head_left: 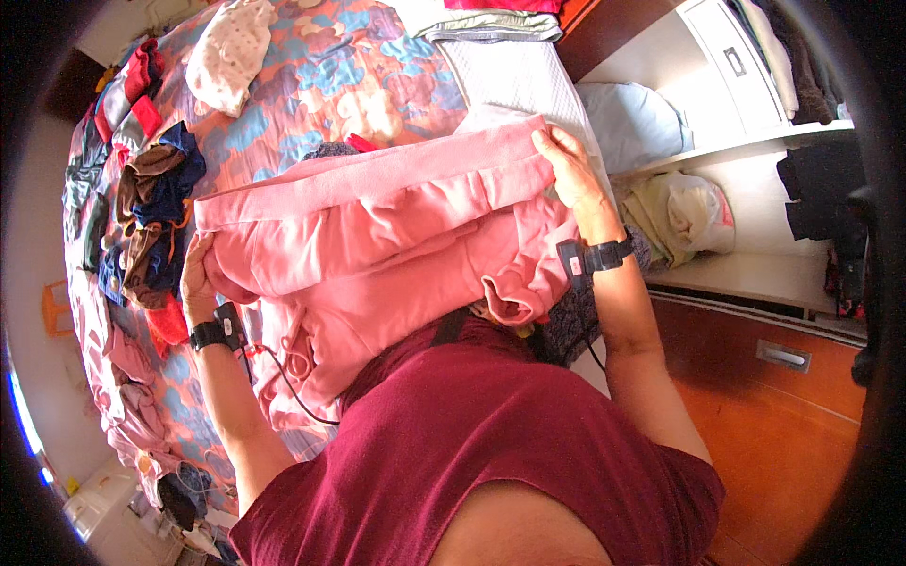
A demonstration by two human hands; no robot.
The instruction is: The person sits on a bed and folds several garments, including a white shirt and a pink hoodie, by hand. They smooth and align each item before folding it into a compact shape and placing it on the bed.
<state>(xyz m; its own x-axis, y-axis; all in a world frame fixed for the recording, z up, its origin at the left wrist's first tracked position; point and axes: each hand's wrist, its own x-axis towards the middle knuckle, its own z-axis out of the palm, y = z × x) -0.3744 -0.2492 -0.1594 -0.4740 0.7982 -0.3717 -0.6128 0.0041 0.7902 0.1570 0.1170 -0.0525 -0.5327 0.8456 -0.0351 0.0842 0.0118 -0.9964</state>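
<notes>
A pink sweatshirt [377,255] with a wide ribbed band is stretched across in front of me. My left hand [198,278] grips the band's left end, its fingers partly hidden by the cloth. At the upper right, my right hand [574,174] pinches the other end of the band, thumb and fingers closed on it. The band runs slightly uphill from left to right. Below it the rest of the pink cloth hangs in loose folds, with a cuff curled open at the right and a drawstring showing at the lower left.
A bed with a patterned cover [377,85] lies beneath. Dark and red clothes [142,189] are heaped along its left side, with pink clothes [123,377] lower down. A white spotted garment [229,57] lies at the back. Open shelves [746,179] with folded cloth stand at right.
</notes>
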